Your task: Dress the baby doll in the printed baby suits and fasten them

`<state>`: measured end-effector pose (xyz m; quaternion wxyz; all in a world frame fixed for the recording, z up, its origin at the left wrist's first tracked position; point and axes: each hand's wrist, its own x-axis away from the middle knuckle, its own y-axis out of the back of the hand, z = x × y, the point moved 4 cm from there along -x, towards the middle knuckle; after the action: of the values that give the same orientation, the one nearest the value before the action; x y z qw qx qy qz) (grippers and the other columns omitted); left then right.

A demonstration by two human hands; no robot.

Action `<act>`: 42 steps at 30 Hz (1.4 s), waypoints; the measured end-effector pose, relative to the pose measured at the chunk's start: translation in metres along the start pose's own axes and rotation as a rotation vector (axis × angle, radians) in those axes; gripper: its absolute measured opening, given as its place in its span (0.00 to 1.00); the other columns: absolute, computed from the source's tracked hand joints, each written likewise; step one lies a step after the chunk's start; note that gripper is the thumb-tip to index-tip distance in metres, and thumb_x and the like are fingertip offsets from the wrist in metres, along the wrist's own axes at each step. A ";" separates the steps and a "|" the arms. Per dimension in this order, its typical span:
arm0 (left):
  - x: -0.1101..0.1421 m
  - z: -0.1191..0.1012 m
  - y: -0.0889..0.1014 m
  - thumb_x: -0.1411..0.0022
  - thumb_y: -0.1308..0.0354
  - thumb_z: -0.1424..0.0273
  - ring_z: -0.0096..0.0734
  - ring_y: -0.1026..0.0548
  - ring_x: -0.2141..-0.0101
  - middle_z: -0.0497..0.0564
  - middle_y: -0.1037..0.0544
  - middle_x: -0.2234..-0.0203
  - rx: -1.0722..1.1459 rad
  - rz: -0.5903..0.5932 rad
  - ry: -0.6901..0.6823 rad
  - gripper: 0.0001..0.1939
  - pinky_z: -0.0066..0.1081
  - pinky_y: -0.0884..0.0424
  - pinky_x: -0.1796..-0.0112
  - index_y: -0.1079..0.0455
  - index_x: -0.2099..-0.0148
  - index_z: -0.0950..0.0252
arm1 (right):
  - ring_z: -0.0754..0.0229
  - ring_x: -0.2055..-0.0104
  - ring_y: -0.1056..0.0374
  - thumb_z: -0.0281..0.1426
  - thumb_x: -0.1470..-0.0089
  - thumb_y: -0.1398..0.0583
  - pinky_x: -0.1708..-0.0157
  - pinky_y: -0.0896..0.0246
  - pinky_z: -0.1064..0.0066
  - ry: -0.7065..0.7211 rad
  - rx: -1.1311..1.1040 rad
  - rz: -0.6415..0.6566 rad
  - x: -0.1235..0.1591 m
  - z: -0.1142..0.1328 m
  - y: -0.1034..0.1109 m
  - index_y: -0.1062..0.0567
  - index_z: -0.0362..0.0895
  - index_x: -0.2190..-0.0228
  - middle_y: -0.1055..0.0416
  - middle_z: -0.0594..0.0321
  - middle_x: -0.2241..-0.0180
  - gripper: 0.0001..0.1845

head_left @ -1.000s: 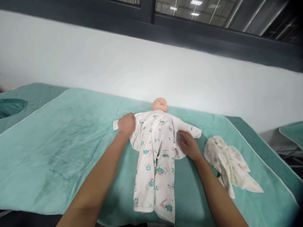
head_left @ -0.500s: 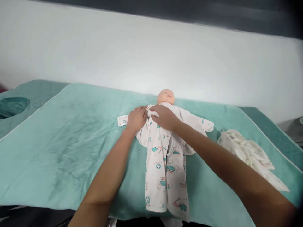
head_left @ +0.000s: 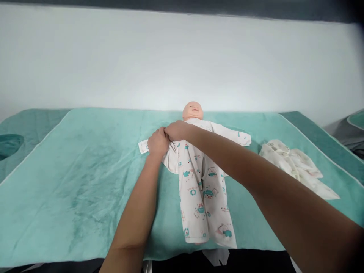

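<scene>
A baby doll point(head_left: 192, 110) lies on its back, its head toward the wall. It wears a white printed baby shirt point(head_left: 224, 132) with both sleeves spread out. White baby trousers point(head_left: 196, 193) with a teal animal print lie over its lower body, legs toward me. My left hand point(head_left: 158, 141) is closed on the shirt near the sleeve on the left. Right beside it my right hand point(head_left: 176, 131) pinches the same shirt fabric at the armpit or chest side. The fingertips of both hands meet and are partly hidden.
A teal plush blanket point(head_left: 93, 182) covers the table. On its right side lies a crumpled cream-white baby garment point(head_left: 292, 163). A white wall point(head_left: 176, 60) rises directly behind the table. Dark grey items point(head_left: 352, 132) are at the far right edge.
My right hand has moved left from the doll's chest to meet my left hand at the sleeve side. My left hand's fingers have closed on the fabric. The view has shifted slightly.
</scene>
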<state>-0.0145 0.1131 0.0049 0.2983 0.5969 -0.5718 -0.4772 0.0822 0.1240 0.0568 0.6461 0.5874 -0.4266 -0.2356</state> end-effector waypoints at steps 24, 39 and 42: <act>0.044 0.018 0.011 0.39 0.51 0.75 0.42 0.25 0.53 0.55 0.24 0.52 0.098 -0.024 -0.066 0.24 0.34 0.32 0.55 0.31 0.41 0.57 | 0.52 0.58 0.28 0.42 0.40 0.43 0.61 0.38 0.63 0.044 0.086 -0.058 0.048 -0.049 0.033 0.26 0.54 0.50 0.26 0.58 0.55 0.18; 0.062 0.030 0.021 0.36 0.46 0.58 0.52 0.30 0.50 0.61 0.25 0.55 -0.145 -0.115 0.055 0.18 0.43 0.35 0.53 0.28 0.50 0.62 | 0.47 0.43 0.35 0.40 0.37 0.46 0.47 0.40 0.57 0.051 -0.214 -0.251 0.051 -0.041 0.000 0.32 0.47 0.42 0.32 0.53 0.42 0.24; 0.067 0.030 0.019 0.35 0.47 0.58 0.52 0.31 0.48 0.62 0.25 0.53 -0.151 -0.118 0.050 0.21 0.43 0.35 0.51 0.30 0.46 0.64 | 0.50 0.38 0.40 0.39 0.35 0.50 0.40 0.45 0.58 -0.002 -0.356 -0.430 0.093 -0.066 -0.013 0.34 0.44 0.40 0.35 0.55 0.39 0.25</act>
<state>-0.0564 0.0511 -0.0038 0.3280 0.6169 -0.4906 -0.5208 0.1885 0.0836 0.0740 0.6738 0.5414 -0.2447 -0.4393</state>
